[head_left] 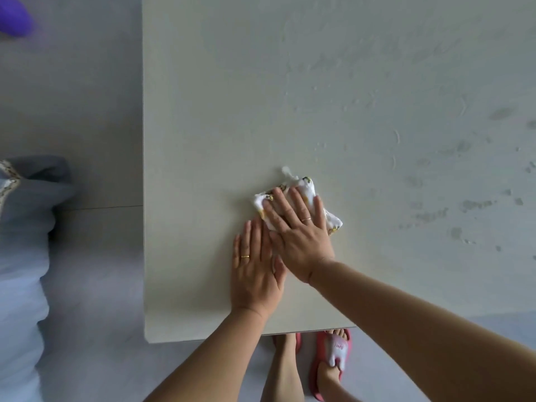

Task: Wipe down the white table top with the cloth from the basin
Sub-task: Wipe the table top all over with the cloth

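The right hand [301, 236] is pressing flat on the folded white cloth [309, 188], fingers straight and slightly spread. The cloth is lying under those fingers on the white table top [220, 111]. The left hand [255, 274] is resting flat on the table, fingers together, just beside the right hand. Wet marks [475, 204] are showing to the right of the right hand. Below the hands, a pink slipper [319, 369] is bearing lettering too blurred to read.
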